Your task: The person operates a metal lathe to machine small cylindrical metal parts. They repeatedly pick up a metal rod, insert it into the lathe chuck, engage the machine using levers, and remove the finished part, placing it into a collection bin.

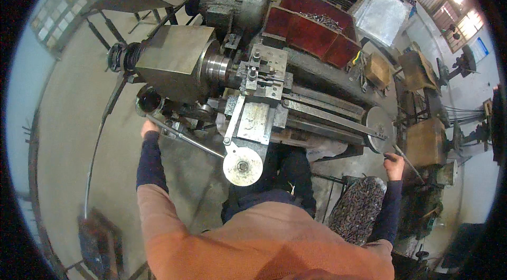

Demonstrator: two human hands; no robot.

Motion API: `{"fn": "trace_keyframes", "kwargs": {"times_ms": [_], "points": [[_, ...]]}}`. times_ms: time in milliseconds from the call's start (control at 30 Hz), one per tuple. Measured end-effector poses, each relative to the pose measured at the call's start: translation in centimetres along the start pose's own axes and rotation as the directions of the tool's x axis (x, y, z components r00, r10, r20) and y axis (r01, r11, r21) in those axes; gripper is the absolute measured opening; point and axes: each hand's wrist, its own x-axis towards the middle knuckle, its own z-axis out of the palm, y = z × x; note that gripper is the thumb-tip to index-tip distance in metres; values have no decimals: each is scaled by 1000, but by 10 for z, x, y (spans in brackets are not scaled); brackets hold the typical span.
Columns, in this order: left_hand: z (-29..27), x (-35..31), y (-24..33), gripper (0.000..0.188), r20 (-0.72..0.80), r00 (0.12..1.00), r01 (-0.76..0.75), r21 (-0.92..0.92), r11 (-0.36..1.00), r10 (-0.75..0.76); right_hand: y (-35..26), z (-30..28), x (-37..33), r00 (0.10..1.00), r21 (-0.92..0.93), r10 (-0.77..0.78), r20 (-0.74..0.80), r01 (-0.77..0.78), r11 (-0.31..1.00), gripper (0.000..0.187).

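Note:
A metal lathe stands in front of me, with a steel chuck and a tool post on its slide. At the left, my left hand is closed around the end of a long metal lever, which runs toward a pale round disc near my lap. My right hand is curled at the lower edge of a grey disc wheel at the bed's right end. A thin rod slants past that hand; what its fingers grip is unclear.
Behind the bed sits a dark red tray with small metal pieces, beside a motor. A heap of small dark parts lies by my right forearm. Further right are other machines and a wooden box. A metal stand is at lower left.

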Motion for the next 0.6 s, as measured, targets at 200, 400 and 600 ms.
{"fn": "trace_keyframes", "kwargs": {"times_ms": [200, 400, 600], "points": [[64, 16, -19, 32, 19, 998, -65, 80, 995, 64, 41, 25, 4, 999, 18, -41, -9, 41, 999, 27], [-12, -28, 10, 38, -68, 994, 95, 78, 992, -90, 67, 12, 18, 999, -110, 7, -37, -12, 994, 30], [39, -8, -136, 50, -119, 989, 30, -449, 893, -93, 165, 30, 66, 997, -315, 78, -20, -80, 946, 59]]}}
